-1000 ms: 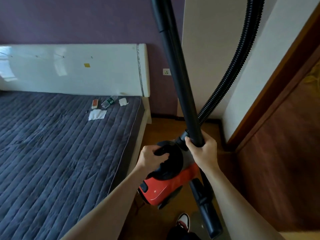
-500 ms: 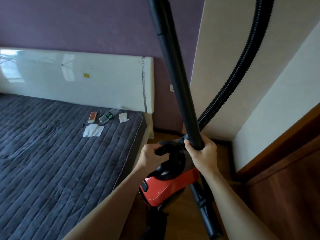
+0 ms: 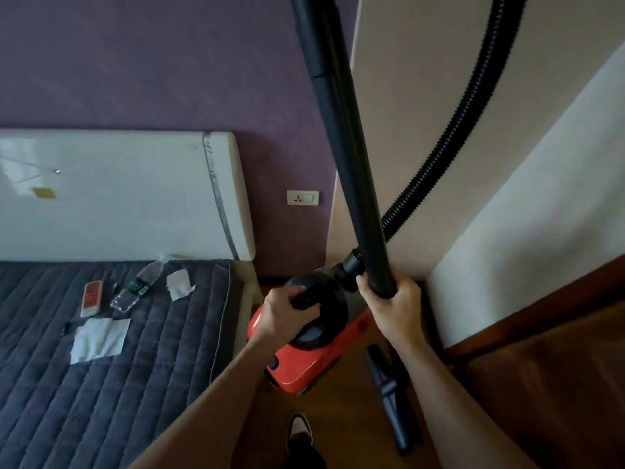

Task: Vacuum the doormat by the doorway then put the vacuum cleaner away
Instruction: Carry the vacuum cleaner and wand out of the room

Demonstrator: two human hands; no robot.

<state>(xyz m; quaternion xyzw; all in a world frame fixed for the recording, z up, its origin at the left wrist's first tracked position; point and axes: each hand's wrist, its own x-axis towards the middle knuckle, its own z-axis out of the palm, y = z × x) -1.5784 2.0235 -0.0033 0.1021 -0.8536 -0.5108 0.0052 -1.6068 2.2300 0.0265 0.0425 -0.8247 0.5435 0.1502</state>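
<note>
Left hand point(image 3: 282, 314) atop vacuum cleaner point(image 3: 304, 363)

The person's left hand point(image 3: 287, 311) grips the black carry handle on top of the red vacuum cleaner point(image 3: 304, 363). The right hand point(image 3: 394, 306) is wrapped round the black tube point(image 3: 348, 157), which runs up out of sight. The ribbed hose point(image 3: 449, 130) curves away to the upper right along the cream wall. On the left is the bed point(image 3: 118, 384), with a plastic bottle point(image 3: 135, 287) and white paper point(image 3: 99, 338) lying near its white headboard point(image 3: 118, 194). A socket point(image 3: 302, 198) sits on the far purple wall.
</note>
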